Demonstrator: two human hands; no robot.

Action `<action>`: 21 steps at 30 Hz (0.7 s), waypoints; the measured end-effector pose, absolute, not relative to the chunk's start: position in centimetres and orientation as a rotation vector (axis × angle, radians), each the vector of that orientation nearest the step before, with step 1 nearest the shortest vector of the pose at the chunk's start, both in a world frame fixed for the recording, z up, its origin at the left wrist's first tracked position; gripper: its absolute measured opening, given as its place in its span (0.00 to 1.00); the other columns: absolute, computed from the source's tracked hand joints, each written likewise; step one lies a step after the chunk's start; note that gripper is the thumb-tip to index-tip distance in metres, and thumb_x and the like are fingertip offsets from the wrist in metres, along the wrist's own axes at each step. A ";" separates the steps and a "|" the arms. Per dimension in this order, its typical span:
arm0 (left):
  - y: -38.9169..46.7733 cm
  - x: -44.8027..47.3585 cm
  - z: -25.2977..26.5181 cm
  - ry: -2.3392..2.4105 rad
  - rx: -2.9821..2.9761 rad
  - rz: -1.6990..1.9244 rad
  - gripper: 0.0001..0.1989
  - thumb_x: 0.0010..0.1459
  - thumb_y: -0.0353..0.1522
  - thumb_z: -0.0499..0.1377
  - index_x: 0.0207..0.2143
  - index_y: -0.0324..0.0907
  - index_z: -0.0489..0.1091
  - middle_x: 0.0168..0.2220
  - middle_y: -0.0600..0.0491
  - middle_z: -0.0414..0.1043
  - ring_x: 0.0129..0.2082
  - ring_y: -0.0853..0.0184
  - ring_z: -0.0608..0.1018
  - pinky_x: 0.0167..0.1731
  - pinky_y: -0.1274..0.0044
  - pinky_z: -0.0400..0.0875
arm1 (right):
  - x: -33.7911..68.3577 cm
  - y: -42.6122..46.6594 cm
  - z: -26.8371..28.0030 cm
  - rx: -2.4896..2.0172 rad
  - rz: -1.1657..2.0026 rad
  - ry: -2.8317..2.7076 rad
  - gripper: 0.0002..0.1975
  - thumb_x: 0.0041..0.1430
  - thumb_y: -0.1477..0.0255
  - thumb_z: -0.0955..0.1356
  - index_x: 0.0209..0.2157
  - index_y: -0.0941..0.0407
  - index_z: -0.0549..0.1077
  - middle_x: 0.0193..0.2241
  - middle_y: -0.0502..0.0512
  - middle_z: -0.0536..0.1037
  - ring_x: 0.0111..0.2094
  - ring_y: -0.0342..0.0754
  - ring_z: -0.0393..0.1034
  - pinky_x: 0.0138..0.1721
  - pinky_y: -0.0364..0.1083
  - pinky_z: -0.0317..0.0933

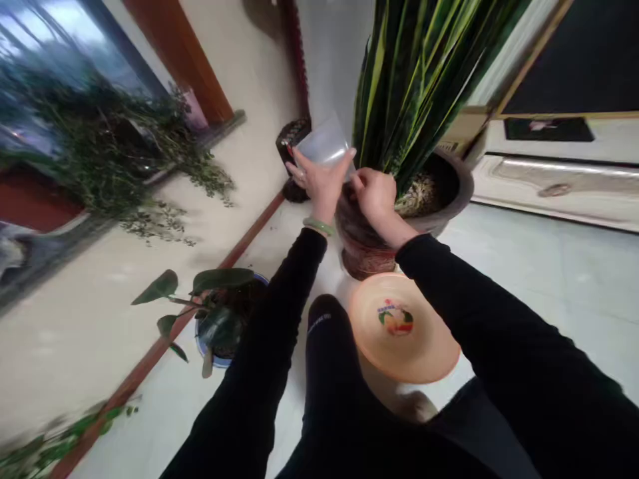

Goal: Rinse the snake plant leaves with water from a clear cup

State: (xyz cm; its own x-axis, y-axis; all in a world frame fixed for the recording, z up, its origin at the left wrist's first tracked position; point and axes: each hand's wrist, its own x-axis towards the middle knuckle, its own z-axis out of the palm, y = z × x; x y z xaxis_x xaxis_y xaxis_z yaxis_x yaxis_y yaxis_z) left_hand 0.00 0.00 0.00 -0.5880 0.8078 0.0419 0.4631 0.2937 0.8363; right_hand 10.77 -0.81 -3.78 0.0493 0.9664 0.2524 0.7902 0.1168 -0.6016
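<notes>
Pale floor tiles (pixel 549 279) run to the wall. At twelve o'clock the left hand (pixel 319 179) grips a clear plastic cup (pixel 325 143) tilted over the brown pot (pixel 449 199) of the striped plant (pixel 419 73); the right hand (pixel 375 193) is closed at the cup's lip. An orange basin (pixel 402 329) sits at six o'clock of the pot. Whether water remains I cannot tell.

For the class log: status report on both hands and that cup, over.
Left hand grips clear plastic cup, tilted over brown pot. Right hand at pot rim, fingers curled. Orange basin on floor below, apart.
</notes>
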 end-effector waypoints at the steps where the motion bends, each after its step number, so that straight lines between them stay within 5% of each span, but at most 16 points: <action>1: -0.1 0.2 -0.2 2.195 1.151 1.213 0.62 0.58 0.53 0.75 0.80 0.48 0.42 0.84 0.39 0.39 0.85 0.49 0.40 0.80 0.59 0.54 | 10.7 -0.8 -4.1 -1.718 0.363 -1.755 0.18 0.75 0.67 0.64 0.48 0.57 0.86 0.34 0.61 0.87 0.42 0.60 0.81 0.47 0.52 0.68; 11: 2.9 -0.8 -1.5 2.141 1.206 1.266 0.49 0.61 0.45 0.75 0.76 0.55 0.53 0.80 0.45 0.56 0.84 0.48 0.44 0.80 0.49 0.48 | 11.3 -1.7 -5.5 -1.574 0.391 -1.699 0.22 0.74 0.65 0.64 0.61 0.55 0.81 0.38 0.58 0.88 0.43 0.59 0.82 0.46 0.52 0.70; 15: 4.4 -1.5 -1.7 2.211 1.233 1.271 0.55 0.58 0.44 0.77 0.77 0.40 0.51 0.77 0.38 0.59 0.83 0.52 0.49 0.80 0.61 0.50 | 15.6 -4.7 -5.7 -1.606 0.334 -1.741 0.19 0.74 0.63 0.63 0.50 0.55 0.85 0.37 0.58 0.88 0.37 0.56 0.82 0.40 0.49 0.66; 21: 6.2 -1.9 -2.5 2.103 1.413 1.274 0.47 0.65 0.50 0.72 0.76 0.46 0.53 0.76 0.45 0.62 0.84 0.53 0.39 0.81 0.55 0.41 | 20.3 -6.8 -7.5 -1.653 0.120 -1.888 0.19 0.71 0.62 0.65 0.46 0.55 0.85 0.38 0.62 0.87 0.39 0.57 0.81 0.38 0.49 0.62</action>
